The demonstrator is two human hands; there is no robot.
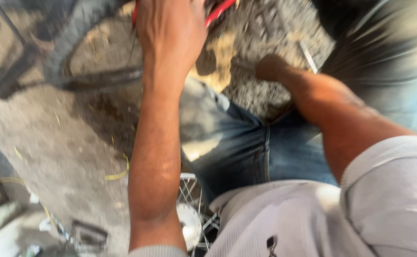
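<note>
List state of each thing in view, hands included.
Left hand: closed on a red bar.
Right hand: fisted on a thin metal tool; tool end blurred.
Tyre: on its wheel, upright on the gravel ground.
Spoked wheel: bare, low beside the legs, partly hidden.

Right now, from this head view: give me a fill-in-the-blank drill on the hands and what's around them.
1. The left hand reaches up toward a ____ bicycle frame tube.
2. The right hand grips a thin ____ tool over the gravel.
3. The person wears blue ____ on the legs.
4. Low down, beside the left forearm, lies a spoked ____.

Missing words: red; metal; jeans; wheel
</note>
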